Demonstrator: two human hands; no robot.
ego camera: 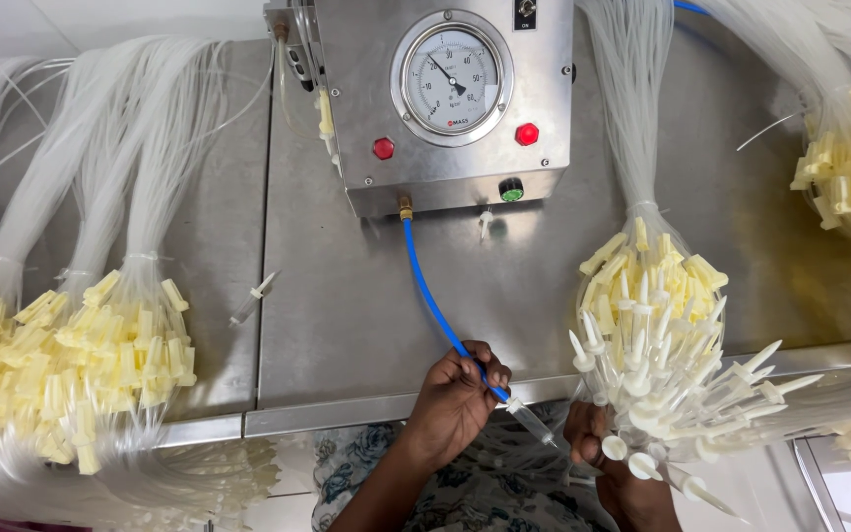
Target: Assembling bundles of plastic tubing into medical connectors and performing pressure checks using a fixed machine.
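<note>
Pinching the thin blue flexible hose (437, 305) near its clear plastic nozzle tip (532, 422), the left hand (455, 404) has its fingers (485, 363) curled tight around it; it looks light and bendy, best held close to that stiff tip. Just beyond the tip, the right hand (598, 443) clasps a tied bundle of thin translucent tubes with cream plastic connectors (657, 365), soft, slippery and easily splayed.

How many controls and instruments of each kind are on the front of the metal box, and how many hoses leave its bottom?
Round pressure gauge: 1
Red round buttons: 2
Green knob: 1
Black switch, at the top edge: 1
Blue hose, its far end held in the left hand: 1
Total: 6
</note>
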